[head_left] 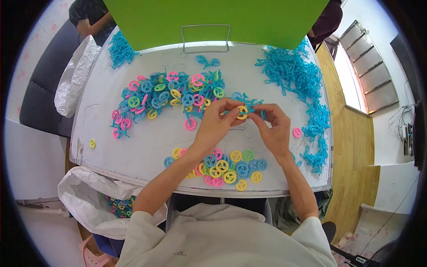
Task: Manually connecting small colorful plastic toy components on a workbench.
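Observation:
Above the middle of the table, my left hand (215,124) is closed, pinching a small yellow plastic wheel (242,112) by its rim. My right hand (275,129) is closed at the wheel's other side, its thumb and fingers on a thin teal plastic piece that meets the wheel; the fingertips partly hide the joint. Teal pieces and a blue wheel (237,96) lie just beyond my fingers. Between my forearms, near the front edge, sits a pile of loose yellow, blue, pink and green wheels (221,166).
Left of centre is a heap of wheels with teal pieces attached (155,95). Loose teal pieces (293,73) spread down the right side. A green panel (209,22) stands at the back. A white sack (84,200) holds similar parts. Other people sit at the far corners.

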`<action>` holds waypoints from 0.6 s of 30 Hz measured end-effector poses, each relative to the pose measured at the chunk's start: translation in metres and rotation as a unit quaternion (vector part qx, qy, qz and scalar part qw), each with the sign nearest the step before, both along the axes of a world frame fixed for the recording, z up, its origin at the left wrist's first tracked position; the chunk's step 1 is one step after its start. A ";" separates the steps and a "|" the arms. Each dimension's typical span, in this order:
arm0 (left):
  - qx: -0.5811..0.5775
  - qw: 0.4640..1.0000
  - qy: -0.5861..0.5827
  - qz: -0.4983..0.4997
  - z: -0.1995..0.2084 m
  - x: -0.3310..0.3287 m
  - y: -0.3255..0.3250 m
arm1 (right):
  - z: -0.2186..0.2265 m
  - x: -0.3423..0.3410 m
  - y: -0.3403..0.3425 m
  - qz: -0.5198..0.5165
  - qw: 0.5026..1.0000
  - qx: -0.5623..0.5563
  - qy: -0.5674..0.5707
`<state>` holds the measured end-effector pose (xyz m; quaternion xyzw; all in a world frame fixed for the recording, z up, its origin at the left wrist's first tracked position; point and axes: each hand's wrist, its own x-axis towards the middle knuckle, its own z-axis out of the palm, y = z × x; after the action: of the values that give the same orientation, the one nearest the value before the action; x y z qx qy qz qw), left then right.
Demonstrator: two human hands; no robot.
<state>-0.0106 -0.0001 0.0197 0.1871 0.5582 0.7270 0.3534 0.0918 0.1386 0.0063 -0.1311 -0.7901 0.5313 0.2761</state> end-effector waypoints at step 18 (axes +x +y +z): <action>0.042 0.843 0.524 0.113 0.001 0.012 0.009 | 0.009 -0.003 0.001 -0.007 0.969 -0.239 0.059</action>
<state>0.0013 0.0086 0.0210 0.4903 0.6461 0.5788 -0.0842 0.0891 0.1399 0.0151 -0.1673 -0.6219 0.7093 0.2864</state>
